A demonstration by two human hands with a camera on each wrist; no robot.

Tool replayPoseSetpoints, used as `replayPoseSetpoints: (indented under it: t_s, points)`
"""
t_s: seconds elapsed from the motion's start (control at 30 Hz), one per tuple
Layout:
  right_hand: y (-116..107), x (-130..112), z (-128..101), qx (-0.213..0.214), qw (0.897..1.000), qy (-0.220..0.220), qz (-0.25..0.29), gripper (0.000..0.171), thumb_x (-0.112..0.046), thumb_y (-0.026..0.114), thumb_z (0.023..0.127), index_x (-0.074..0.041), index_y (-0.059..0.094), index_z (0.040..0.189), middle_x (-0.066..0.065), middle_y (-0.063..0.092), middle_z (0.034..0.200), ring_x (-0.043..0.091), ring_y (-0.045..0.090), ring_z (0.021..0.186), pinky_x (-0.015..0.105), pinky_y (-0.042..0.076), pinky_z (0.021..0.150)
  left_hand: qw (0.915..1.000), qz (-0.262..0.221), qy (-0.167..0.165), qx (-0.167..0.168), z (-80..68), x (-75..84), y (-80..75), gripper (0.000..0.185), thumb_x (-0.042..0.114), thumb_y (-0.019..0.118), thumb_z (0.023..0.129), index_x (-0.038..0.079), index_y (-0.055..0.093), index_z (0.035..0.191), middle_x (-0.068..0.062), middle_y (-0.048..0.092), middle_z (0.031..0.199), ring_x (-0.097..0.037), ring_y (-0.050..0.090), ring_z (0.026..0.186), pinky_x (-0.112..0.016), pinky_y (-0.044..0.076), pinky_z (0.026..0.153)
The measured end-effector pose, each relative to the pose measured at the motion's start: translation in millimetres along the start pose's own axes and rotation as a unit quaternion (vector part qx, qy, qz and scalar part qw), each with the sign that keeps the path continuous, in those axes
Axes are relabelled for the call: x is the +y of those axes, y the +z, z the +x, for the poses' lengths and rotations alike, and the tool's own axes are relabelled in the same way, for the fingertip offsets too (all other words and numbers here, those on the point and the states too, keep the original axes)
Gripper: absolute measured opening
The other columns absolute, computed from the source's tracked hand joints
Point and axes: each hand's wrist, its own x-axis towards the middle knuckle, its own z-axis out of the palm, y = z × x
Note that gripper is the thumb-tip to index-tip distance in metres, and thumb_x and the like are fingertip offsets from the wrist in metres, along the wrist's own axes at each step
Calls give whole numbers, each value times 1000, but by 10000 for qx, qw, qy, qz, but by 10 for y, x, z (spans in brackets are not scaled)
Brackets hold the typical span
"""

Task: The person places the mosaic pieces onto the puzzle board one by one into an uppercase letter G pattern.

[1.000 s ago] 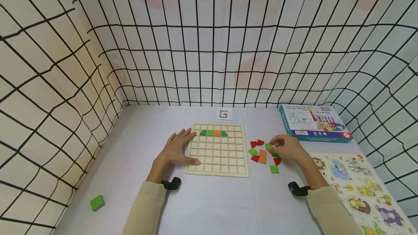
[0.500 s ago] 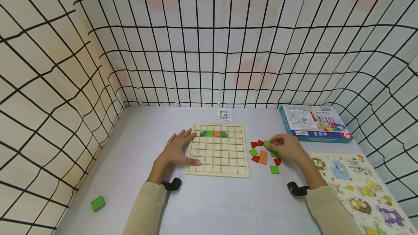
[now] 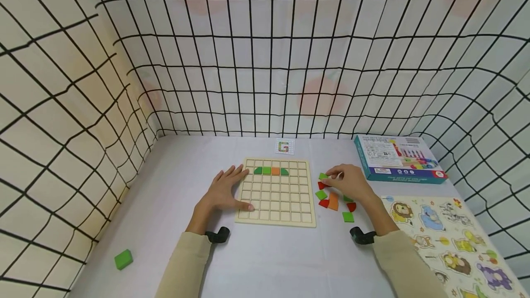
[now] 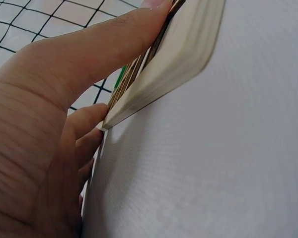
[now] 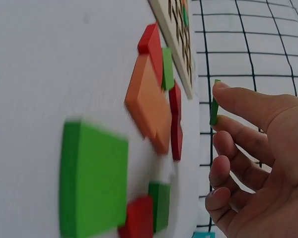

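Observation:
My right hand (image 3: 351,183) pinches a small green square tile (image 5: 214,110) between thumb and index finger, above the loose pieces. Its other fingers are curled loosely in the right wrist view. My left hand (image 3: 225,190) rests spread on the left edge of a wooden grid board (image 3: 273,203), with the thumb (image 4: 104,52) lying over its rim. In one upper row of the board sit a green square (image 3: 267,170) and an orange square (image 3: 275,171), with a dark green curved piece at each end.
Loose red, green and orange tiles (image 3: 333,201) lie right of the board. A small pattern card (image 3: 285,146) is behind it. At the right are a box (image 3: 399,157) and an animal sheet (image 3: 449,238); a green block (image 3: 123,259) lies front left. Black netting surrounds the table.
My right hand has moved left, toward the board, and carries the green tile away from the right side of the loose pieces. My left hand stays in place on the board.

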Motion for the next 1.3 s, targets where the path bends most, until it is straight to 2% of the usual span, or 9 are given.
replayPoseSetpoints:
  t_s: [0.13,0.37,0.67,0.9,1.1,1.3]
  points:
    - [78,-153,43,15,9998,-172,74,34,-37,79,90,-11,78,112,6,66,97,23,52,90,29,45,66,10000,-13,3,-36,-7,4,8,123,73,84,65,26,29,164,1,17,173,-28,10,162,-57,6,130]
    - [182,-485,126,-88,9993,-262,249,29,-33,80,90,-13,79,111,6,64,96,23,52,85,27,44,55,10000,67,22,-12,-10,-7,4,123,72,84,66,25,28,164,1,16,174,-29,10,162,-57,6,130]
    - [382,-802,259,-339,9957,-663,549,25,-34,81,90,-15,79,107,3,67,97,22,53,84,32,46,68,10000,19,29,43,-10,-17,5,123,72,84,65,24,30,164,0,18,173,-29,11,162,-57,7,130]
    - [596,-972,349,-447,9913,-973,765,25,-32,81,90,-13,79,107,1,68,95,21,55,81,32,48,69,10000,16,-32,45,-13,-47,-15,122,72,84,65,25,30,164,1,18,173,-28,11,162,-56,6,131]
    - [816,-1072,413,-597,9893,-1078,779,29,-30,84,88,-11,79,110,-2,69,91,15,56,76,28,47,66,10000,23,20,64,-8,-40,-7,122,74,83,65,25,31,164,1,19,173,-28,12,162,-56,6,130]
    - [967,-1206,412,-677,9895,-1022,770,25,-28,83,89,-10,79,105,-2,69,89,15,59,83,30,49,73,9999,48,52,87,14,-42,24,123,77,82,64,26,31,164,2,18,173,-28,12,162,-57,7,130]
